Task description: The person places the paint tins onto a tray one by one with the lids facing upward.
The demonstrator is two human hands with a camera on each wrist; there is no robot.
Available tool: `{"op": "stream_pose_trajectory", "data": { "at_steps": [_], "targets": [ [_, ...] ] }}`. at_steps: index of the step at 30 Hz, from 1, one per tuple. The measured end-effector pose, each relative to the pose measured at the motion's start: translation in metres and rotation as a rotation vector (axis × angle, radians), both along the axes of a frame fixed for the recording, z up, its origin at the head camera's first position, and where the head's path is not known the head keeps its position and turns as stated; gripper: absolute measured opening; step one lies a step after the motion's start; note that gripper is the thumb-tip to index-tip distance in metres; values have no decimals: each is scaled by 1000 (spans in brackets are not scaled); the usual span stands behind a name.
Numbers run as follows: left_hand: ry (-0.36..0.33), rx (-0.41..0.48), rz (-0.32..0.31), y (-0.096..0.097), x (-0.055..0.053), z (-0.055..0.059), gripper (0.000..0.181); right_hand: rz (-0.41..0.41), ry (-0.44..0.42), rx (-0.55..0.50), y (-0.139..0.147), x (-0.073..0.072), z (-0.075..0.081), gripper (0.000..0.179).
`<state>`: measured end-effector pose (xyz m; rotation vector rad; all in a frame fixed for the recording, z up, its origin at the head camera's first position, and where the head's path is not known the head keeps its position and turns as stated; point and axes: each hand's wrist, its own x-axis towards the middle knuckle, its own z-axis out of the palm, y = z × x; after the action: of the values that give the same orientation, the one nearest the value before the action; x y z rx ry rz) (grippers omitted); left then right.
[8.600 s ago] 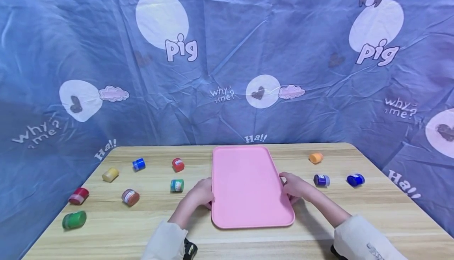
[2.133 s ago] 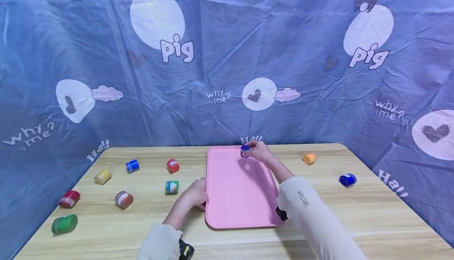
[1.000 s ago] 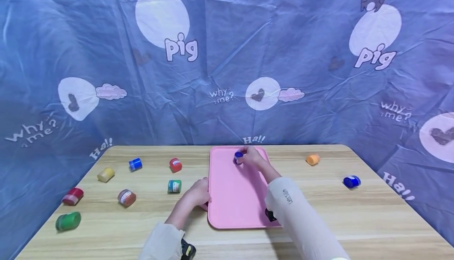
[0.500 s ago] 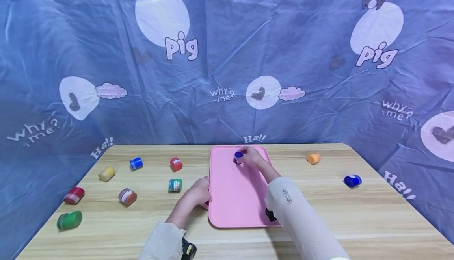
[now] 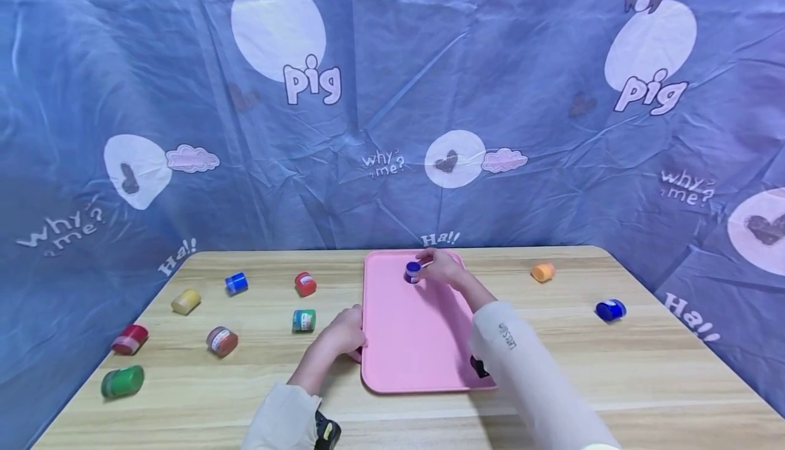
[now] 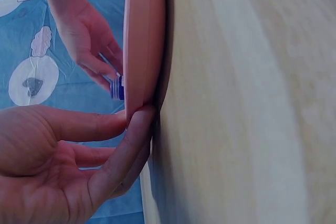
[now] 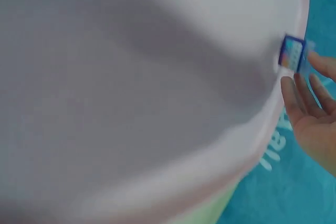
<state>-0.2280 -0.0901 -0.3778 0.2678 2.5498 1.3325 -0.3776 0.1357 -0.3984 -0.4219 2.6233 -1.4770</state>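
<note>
A pink tray (image 5: 417, 341) lies on the wooden table. My left hand (image 5: 345, 331) pinches its left rim, thumb on top and fingers underneath, as the left wrist view shows. Near the tray's far end a small dark blue paint jar (image 5: 413, 272) stands upright on the tray. My right hand (image 5: 440, 267) is just right of this jar, its fingers spread and loose. In the right wrist view the jar (image 7: 292, 53) shows a colourful label, and the fingertips (image 7: 287, 85) are beside it, apart or barely touching; I cannot tell which.
Left of the tray lie several jars on their sides, among them a red jar (image 5: 305, 283), a green jar (image 5: 304, 320), a brown jar (image 5: 222, 341) and a yellow jar (image 5: 186, 301). An orange jar (image 5: 542, 272) and a blue jar (image 5: 610, 310) lie to the right.
The dark blue jar, earlier on the table right of the tray, was carried over by my right hand and set down upright. Its fingers have since loosened and drawn back right. The left hand keeps its hold.
</note>
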Motion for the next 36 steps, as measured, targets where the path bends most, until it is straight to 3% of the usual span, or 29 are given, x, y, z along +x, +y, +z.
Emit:
{"op": "stream_pose_trajectory", "data": {
  "at_steps": [1, 3, 7, 8, 12, 18, 36],
  "targets": [
    [-2, 3, -1, 1, 0, 0, 30, 53, 42, -35, 12, -14, -11, 40],
    [-1, -1, -4, 2, -1, -1, 30, 54, 47, -25, 24, -18, -5, 38],
    [0, -3, -12, 3, -3, -1, 30, 8, 81, 70, 39, 7, 33, 32],
    [1, -4, -13, 3, -4, -1, 30, -35, 51, 114, 38, 22, 52, 33],
    [2, 0, -14, 3, -5, -2, 32, -67, 75, 133, 59, 33, 71, 30],
    [1, -5, -11, 1, -5, -3, 34, -74, 81, 125, 93, 40, 81, 28],
    [2, -10, -3, 2, -2, -2, 31, -141, 71, 232, 177, 74, 92, 28]
  ]
}}
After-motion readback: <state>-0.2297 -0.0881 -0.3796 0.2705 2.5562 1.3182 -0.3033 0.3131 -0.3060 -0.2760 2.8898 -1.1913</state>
